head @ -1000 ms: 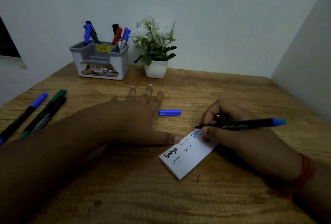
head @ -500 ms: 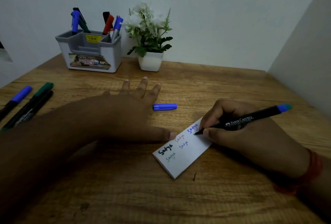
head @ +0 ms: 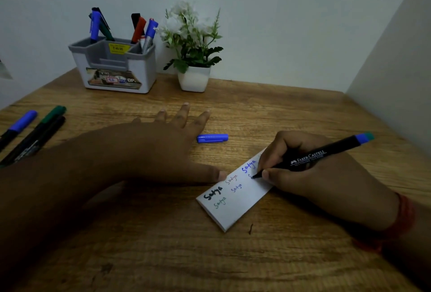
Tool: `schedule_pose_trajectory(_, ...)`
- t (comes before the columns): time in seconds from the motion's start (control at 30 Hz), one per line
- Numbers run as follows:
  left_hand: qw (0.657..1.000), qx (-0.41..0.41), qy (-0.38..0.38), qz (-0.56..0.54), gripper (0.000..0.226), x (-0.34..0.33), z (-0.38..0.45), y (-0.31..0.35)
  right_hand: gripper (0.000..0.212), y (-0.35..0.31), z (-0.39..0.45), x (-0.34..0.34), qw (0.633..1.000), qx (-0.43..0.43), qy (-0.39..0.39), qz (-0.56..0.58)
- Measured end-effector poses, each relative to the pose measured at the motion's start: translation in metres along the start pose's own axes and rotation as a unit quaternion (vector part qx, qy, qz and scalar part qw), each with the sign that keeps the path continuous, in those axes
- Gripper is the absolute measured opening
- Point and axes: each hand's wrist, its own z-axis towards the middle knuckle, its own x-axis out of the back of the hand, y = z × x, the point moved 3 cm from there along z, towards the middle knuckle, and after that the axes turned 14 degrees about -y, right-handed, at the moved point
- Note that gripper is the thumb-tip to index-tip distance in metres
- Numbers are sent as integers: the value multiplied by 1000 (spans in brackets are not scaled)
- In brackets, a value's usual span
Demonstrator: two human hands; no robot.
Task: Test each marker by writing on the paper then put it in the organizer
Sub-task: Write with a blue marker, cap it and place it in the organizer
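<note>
The right hand pinches the marker, tip on the paper; the cap lies beyond the paper, nearer the flat, relaxed left hand.

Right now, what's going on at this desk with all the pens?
A person is testing markers. The right hand grips a black marker, its tip on the paper, starting a new word beside five already written. The left hand lies flat, thumb touching the paper's edge. The blue cap lies on the table. Three markers wait at the left; several stand in the organizer.
</note>
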Motion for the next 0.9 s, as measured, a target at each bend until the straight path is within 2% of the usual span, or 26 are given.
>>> schedule_pose_trajectory(0.17,1000,2,15,3,122,-1,8,-4,14,1,1,1,999,-8,25,18)
schedule_pose_trajectory(0.37,1000,-1,16,6,123,-2,11,-5,12,-1,1,-1,999,-20,12,22)
schedule_pose_trajectory(0.9,1000,-2,9,7,121,-2,10,-4,13,1,0,1,999,-17,37,-1)
